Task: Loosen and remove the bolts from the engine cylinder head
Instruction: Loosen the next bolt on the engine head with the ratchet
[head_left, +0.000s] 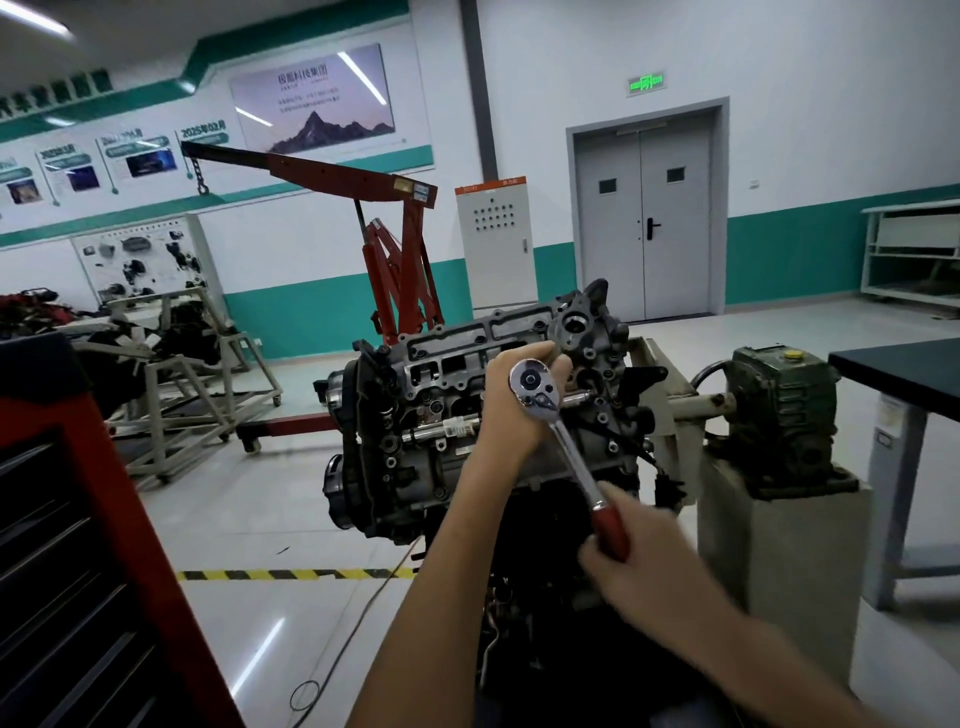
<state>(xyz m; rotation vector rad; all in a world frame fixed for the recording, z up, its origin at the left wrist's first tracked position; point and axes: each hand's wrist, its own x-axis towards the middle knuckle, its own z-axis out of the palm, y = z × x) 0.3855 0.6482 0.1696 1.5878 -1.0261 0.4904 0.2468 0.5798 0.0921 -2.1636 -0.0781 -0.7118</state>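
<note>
Tilted grey cylinder head (441, 364) with red-handled chrome ratchet (571, 452) set on it.

Left hand (511, 410), right hand (644, 564), both curled

We get dim, cool light from a ceiling strip (36, 21), with glare streaks on the wall poster (311, 98) and glossy floor (260, 654). Chrome on the ratchet (563, 441) glints. The right hand (644, 566) is motion-blurred. Edges bow from the wide angle and corners are soft.
</note>
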